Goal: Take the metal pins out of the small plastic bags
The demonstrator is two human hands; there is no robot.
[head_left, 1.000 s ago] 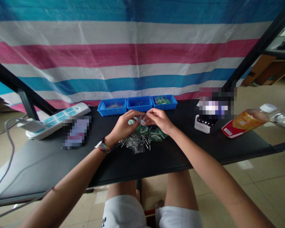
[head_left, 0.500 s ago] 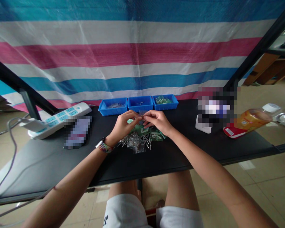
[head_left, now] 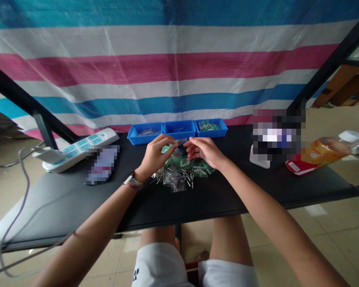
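My left hand (head_left: 155, 156) pinches a small clear packet (head_left: 181, 141) between thumb and forefinger, raised above the pile of pins and green parts (head_left: 179, 172) on the black worktop (head_left: 227, 187). My right hand (head_left: 206, 151) hovers just beside the packet, fingers loosely curled; whether it grips anything, I can't tell.

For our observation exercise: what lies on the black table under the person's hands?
A heap of green pieces, metal pins and a clear bag. The left hand, pinching a small clear piece, and the right hand hide part of it.
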